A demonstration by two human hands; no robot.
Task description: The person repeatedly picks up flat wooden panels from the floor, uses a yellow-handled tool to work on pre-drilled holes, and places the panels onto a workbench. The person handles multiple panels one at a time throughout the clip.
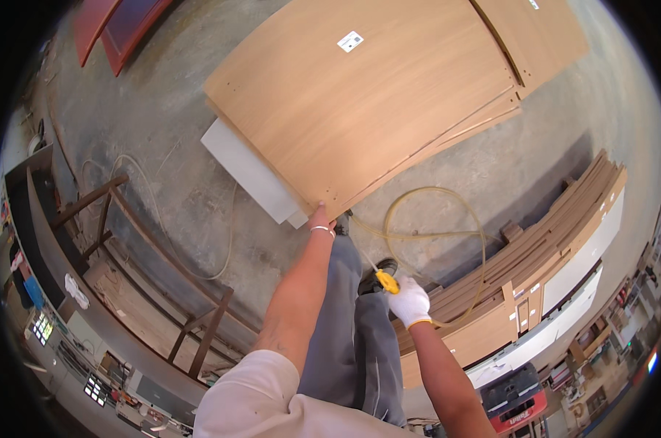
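My bare left hand (322, 219), with a white band at the wrist, grips the near corner of a large light-brown wood panel (360, 109). The panel lies on top of others, and a white label sits on its face. Some of my left fingers are hidden at the panel's edge. In a white work glove, my right hand (411, 302) is closed around a yellow air blow gun (387, 282) with a thin nozzle. A clear yellowish hose (434, 236) loops over the floor beside it.
A pale grey board (246, 171) sticks out under the panels. Brown boards (520, 255) are stacked at the right, near a red and black case (517, 401). Left stands a dark frame (148, 226); reddish panels (126, 33) are at the far left. My shoes stand below the hands.
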